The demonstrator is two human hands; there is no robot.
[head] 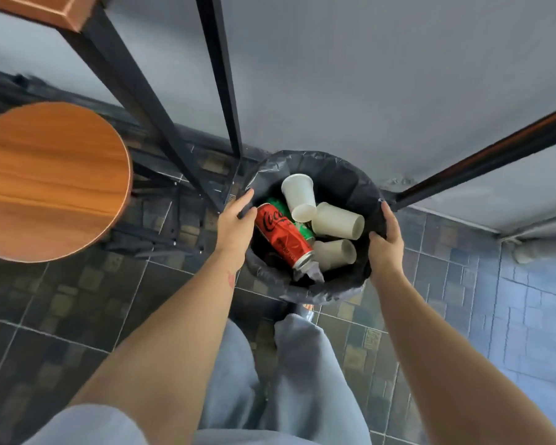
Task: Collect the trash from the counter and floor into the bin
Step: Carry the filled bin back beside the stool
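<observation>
A round bin lined with a black bag (334,175) stands on the tiled floor against the grey wall. Inside lie a dented red cola can (281,237), a green can (304,229) partly under it, and three white paper cups (337,221). My left hand (235,224) grips the bin's left rim, fingers curled over the bag edge. On the right rim my right hand (385,244) holds the bag in the same way. Both hands are closed on the rim.
A round wooden stool (49,181) stands at the left, its black legs reaching toward the bin. Black metal counter legs (222,85) rise just behind the bin, and a dark rail (482,155) runs to the right. My grey trouser legs (302,364) are below the bin.
</observation>
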